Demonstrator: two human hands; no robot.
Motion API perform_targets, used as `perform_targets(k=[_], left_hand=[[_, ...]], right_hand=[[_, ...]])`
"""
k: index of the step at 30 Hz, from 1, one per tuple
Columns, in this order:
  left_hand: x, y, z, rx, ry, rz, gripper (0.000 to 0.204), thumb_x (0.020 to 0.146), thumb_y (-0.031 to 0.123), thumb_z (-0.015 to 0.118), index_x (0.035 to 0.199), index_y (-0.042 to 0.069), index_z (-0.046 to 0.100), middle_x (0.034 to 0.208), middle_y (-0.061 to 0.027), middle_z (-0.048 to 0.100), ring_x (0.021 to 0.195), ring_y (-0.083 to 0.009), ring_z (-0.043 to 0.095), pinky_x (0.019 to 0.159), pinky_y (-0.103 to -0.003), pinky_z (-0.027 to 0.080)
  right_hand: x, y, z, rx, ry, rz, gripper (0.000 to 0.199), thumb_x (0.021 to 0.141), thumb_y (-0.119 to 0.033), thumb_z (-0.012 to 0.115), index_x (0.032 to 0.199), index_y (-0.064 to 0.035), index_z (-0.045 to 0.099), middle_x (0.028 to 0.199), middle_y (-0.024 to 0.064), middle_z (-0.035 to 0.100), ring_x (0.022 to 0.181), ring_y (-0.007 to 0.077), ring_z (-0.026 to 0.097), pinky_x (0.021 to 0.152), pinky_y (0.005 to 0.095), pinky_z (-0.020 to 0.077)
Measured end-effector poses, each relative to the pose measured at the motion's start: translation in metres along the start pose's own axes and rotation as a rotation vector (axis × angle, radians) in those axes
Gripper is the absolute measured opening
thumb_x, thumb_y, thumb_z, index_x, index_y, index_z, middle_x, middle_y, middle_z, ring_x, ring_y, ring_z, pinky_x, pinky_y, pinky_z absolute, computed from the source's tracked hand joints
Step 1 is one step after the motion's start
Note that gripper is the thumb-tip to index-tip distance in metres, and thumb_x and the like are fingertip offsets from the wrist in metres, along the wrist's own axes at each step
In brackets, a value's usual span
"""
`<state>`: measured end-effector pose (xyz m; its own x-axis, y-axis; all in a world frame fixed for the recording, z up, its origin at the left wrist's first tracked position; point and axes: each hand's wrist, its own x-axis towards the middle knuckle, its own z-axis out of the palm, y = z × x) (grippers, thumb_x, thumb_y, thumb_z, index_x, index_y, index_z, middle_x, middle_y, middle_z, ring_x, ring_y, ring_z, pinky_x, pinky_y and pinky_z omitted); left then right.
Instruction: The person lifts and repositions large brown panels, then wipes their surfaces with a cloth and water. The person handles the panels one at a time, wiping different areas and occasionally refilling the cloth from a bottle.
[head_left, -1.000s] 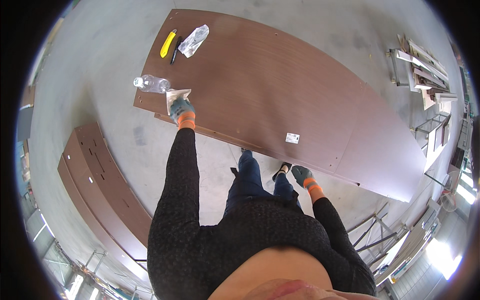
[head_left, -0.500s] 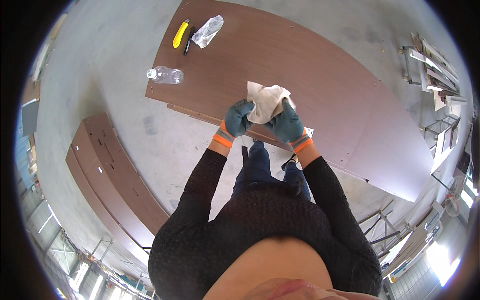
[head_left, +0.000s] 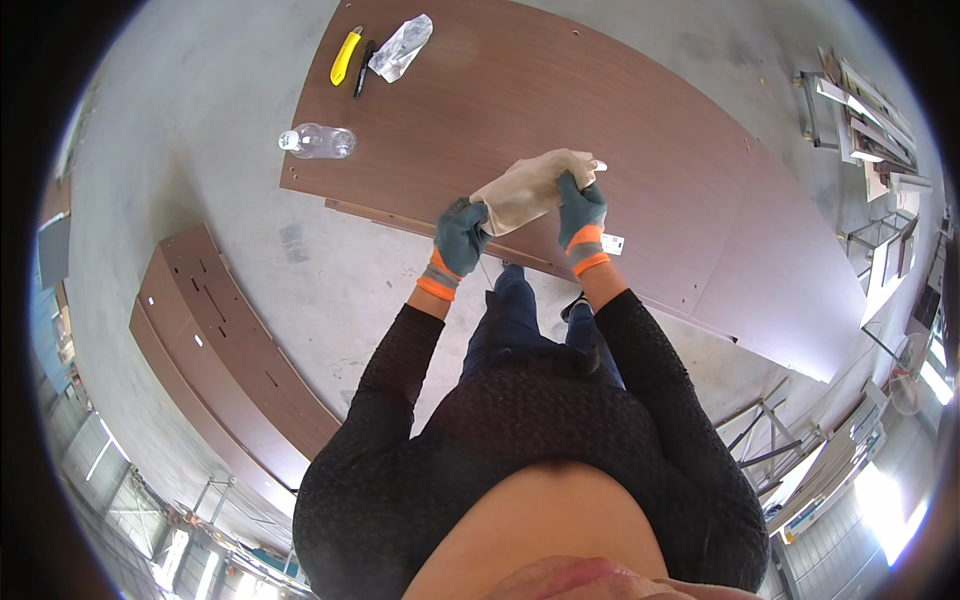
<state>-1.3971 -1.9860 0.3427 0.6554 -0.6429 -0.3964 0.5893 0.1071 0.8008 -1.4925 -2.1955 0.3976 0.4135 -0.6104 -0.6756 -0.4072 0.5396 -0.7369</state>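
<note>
Both my hands wear grey-green gloves with orange cuffs and hold a crumpled off-white cloth in front of me. My left hand grips its lower left end. My right hand grips its upper right end. The cloth is stretched between them, above the near edge of a large brown wooden panel that lies flat on the concrete floor. My feet stand just at that panel's edge.
A clear plastic bottle lies at the panel's left edge. A yellow utility knife, a dark pen and a crumpled clear plastic bag lie at its far corner. More brown panels are stacked at left. Metal frames stand at right.
My left hand lifted the cloth from the panel beside the bottle and my right hand joined it. Both now hold it higher, pulled out lengthwise rather than bunched.
</note>
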Motion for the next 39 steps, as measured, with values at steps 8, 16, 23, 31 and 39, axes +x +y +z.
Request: perform_targets(k=[8,16,23,31,39], left_hand=[[-0.014,0.017,0.036,-0.490,-0.033,-0.240,0.037,0.102,0.023,0.061,0.133,0.004,0.061,0.124,-0.0089,0.068,0.114,-0.0217,0.070,0.098,-0.038,0.061],[-0.003,0.061,0.011,-0.152,-0.146,-0.572,0.036,0.106,0.027,0.060,0.131,0.002,0.064,0.118,-0.0093,0.072,0.104,-0.0201,0.074,0.088,-0.035,0.064],[0.080,0.069,-0.204,0.875,1.142,0.342,0.138,0.062,0.049,0.098,0.161,-0.006,0.020,0.158,-0.0230,0.038,0.147,-0.0358,0.040,0.121,-0.050,0.037],[0.144,0.081,-0.214,0.589,1.114,0.688,0.108,0.064,0.023,0.102,0.148,0.005,0.037,0.141,-0.0138,0.051,0.124,-0.0306,0.057,0.111,-0.049,0.055],[0.151,0.142,-0.197,0.605,1.169,0.632,0.059,0.076,0.021,0.095,0.122,0.000,0.063,0.114,-0.0124,0.075,0.100,-0.0257,0.072,0.090,-0.043,0.062]], right_hand=[[-0.050,-0.008,0.007,-1.061,-0.446,-1.188,0.066,0.080,-0.025,0.086,0.138,-0.0062,0.060,0.137,0.0183,0.065,0.128,0.0419,0.060,0.111,0.0504,0.0471],[-0.034,0.018,-0.002,-1.002,-0.530,-0.532,0.051,0.088,-0.038,0.080,0.129,-0.0118,0.063,0.115,0.0225,0.073,0.109,0.0453,0.067,0.090,0.0509,0.0547],[-0.029,0.057,-0.045,-0.888,-0.289,-0.293,0.053,0.090,-0.028,0.073,0.138,-0.0093,0.061,0.114,0.0253,0.074,0.108,0.0477,0.068,0.088,0.0500,0.0560],[-0.033,0.069,-0.096,-0.949,-0.261,-0.144,0.042,0.091,-0.027,0.071,0.128,-0.0084,0.066,0.110,0.0224,0.075,0.105,0.0420,0.072,0.088,0.0461,0.0560],[-0.043,0.052,-0.107,-0.919,-0.151,-0.051,0.061,0.093,-0.019,0.063,0.153,-0.0188,0.052,0.114,0.0276,0.072,0.110,0.0470,0.068,0.093,0.0513,0.0543]])
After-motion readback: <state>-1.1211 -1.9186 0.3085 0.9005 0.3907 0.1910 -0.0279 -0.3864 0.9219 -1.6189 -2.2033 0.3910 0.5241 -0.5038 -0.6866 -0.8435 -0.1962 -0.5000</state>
